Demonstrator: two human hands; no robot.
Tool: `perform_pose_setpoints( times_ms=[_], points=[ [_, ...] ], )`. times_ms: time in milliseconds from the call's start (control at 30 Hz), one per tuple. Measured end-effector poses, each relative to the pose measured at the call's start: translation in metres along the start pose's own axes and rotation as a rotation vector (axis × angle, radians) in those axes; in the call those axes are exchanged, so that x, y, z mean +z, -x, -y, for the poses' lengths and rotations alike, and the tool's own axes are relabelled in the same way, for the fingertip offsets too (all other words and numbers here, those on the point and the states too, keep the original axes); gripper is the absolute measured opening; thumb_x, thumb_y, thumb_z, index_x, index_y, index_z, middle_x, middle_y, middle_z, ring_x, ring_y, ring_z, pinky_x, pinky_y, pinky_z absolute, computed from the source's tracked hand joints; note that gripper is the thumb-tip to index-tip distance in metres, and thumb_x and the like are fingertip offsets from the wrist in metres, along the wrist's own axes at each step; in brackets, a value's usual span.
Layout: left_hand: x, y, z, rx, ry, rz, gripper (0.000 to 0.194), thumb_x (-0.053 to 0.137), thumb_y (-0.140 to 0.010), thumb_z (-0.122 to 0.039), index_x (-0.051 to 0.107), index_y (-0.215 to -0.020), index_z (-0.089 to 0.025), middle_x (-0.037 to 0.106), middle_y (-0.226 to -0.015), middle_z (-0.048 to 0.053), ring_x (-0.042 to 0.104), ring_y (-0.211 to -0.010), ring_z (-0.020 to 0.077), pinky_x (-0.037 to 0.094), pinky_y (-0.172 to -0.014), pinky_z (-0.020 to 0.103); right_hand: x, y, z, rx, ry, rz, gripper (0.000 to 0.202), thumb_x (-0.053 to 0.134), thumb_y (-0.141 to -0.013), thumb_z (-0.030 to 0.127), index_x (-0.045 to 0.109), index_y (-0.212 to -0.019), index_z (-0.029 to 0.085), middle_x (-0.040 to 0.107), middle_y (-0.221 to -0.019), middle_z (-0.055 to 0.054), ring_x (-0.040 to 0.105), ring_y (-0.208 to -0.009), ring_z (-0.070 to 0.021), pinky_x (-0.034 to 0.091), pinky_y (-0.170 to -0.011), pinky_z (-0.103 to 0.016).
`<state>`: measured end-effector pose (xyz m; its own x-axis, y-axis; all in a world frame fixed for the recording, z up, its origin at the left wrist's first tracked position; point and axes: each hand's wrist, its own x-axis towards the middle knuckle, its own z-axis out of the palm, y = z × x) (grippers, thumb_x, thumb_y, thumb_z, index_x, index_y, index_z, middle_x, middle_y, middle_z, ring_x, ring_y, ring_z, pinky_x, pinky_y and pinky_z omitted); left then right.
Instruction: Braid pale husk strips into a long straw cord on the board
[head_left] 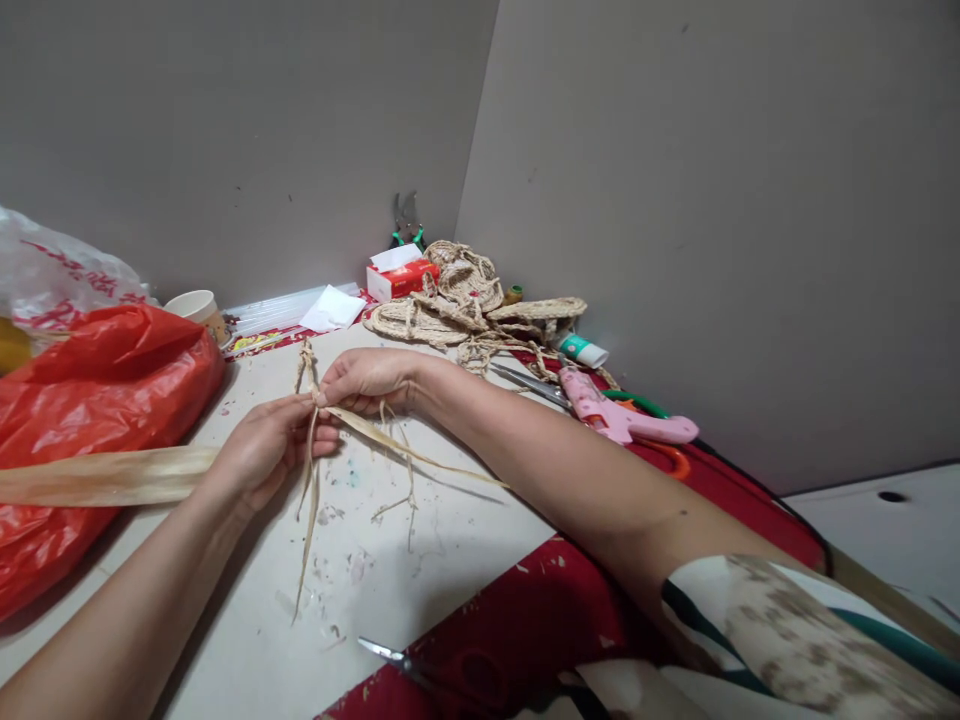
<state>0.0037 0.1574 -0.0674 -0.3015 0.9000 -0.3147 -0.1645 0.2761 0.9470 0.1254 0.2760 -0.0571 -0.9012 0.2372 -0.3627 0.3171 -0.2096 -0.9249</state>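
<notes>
My left hand [274, 440] and my right hand [367, 380] meet over the white board, fingertips pinched together on a braided straw cord [306, 370]. The finished braid points away from me, above the fingers. Below them, loose straw strands [309, 520] hang toward me, and a longer strand [405, 447] runs off to the right under my right forearm. Thin knotted straw ends [410, 490] lie beneath my right hand. Exactly where the strands cross is hidden by my fingertips. A wide dried husk strip [112, 475] reaches from the left edge to behind my left wrist.
An orange-red plastic bag [112, 390] and a paper cup [193, 308] stand left. At the back are a tissue box [401, 278], woven straw pieces [450, 310] and pruning shears [407, 225]. A pink glue gun [615, 408] and scissors [532, 383] lie right; a metal-tipped tool [386, 652] lies near.
</notes>
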Motion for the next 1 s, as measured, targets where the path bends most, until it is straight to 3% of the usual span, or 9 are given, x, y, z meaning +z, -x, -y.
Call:
perform_pose_setpoints(
  times_ms=[67, 167, 300, 567, 800, 1000],
  points=[
    [0.001, 0.0, 0.0, -0.031, -0.011, 0.092, 0.012, 0.06, -0.073, -0.022, 0.059, -0.067, -0.011, 0.053, -0.058, 0.002, 0.039, -0.041, 0.0059, 0.032, -0.037, 0.017, -0.001, 0.0, 0.0, -0.003, 0.036, 0.008, 0.028, 0.051, -0.087, 0.009, 0.047, -0.059, 0.011, 0.031, -0.037, 0.009, 0.02, -0.033, -0.0016, 0.015, -0.033, -0.013],
    [-0.001, 0.001, -0.001, -0.026, -0.044, 0.126, 0.016, 0.063, -0.072, -0.022, 0.054, -0.061, -0.014, 0.036, -0.05, -0.006, 0.022, -0.037, 0.0023, 0.014, -0.033, 0.013, -0.004, 0.0, -0.001, -0.021, 0.095, 0.039, 0.025, 0.053, -0.086, 0.012, 0.048, -0.062, 0.012, 0.03, -0.038, 0.01, 0.02, -0.033, -0.0022, 0.013, -0.034, -0.015],
    [-0.006, -0.006, 0.003, -0.013, -0.122, 0.105, 0.012, 0.065, -0.068, -0.02, 0.055, -0.062, -0.015, 0.034, -0.049, -0.007, 0.023, -0.037, 0.0025, 0.014, -0.034, 0.013, -0.009, -0.001, -0.003, -0.04, 0.256, 0.067, 0.021, 0.054, -0.085, 0.013, 0.051, -0.064, 0.011, 0.034, -0.039, 0.009, 0.024, -0.034, -0.0032, 0.016, -0.035, -0.016],
    [-0.007, -0.009, 0.009, -0.011, -0.3, 0.033, 0.019, 0.065, -0.072, -0.026, 0.055, -0.058, -0.015, 0.035, -0.046, -0.007, 0.024, -0.037, 0.003, 0.012, -0.035, 0.015, -0.006, 0.0, -0.001, -0.067, 0.648, -0.026, 0.012, 0.059, -0.077, 0.012, 0.054, -0.065, 0.012, 0.041, -0.048, 0.007, 0.034, -0.043, -0.0045, 0.023, -0.043, -0.019],
    [-0.008, -0.009, 0.003, -0.084, -0.308, 0.135, 0.024, 0.065, -0.075, -0.035, 0.057, -0.064, -0.016, 0.032, -0.048, -0.008, 0.019, -0.037, 0.003, 0.009, -0.036, 0.015, 0.0, 0.003, 0.002, -0.123, 0.886, -0.1, 0.009, 0.058, -0.078, 0.018, 0.06, -0.071, 0.012, 0.042, -0.053, 0.005, 0.035, -0.05, -0.0067, 0.026, -0.048, -0.022],
    [-0.01, -0.011, 0.005, -0.083, -0.253, 0.127, 0.022, 0.066, -0.073, -0.033, 0.055, -0.062, -0.016, 0.032, -0.044, -0.009, 0.018, -0.036, 0.0027, 0.009, -0.035, 0.015, 0.001, 0.012, 0.014, -0.108, 1.039, -0.128, 0.011, 0.057, -0.078, 0.019, 0.064, -0.075, 0.012, 0.05, -0.059, 0.002, 0.041, -0.055, -0.0092, 0.03, -0.052, -0.023]
  ],
)
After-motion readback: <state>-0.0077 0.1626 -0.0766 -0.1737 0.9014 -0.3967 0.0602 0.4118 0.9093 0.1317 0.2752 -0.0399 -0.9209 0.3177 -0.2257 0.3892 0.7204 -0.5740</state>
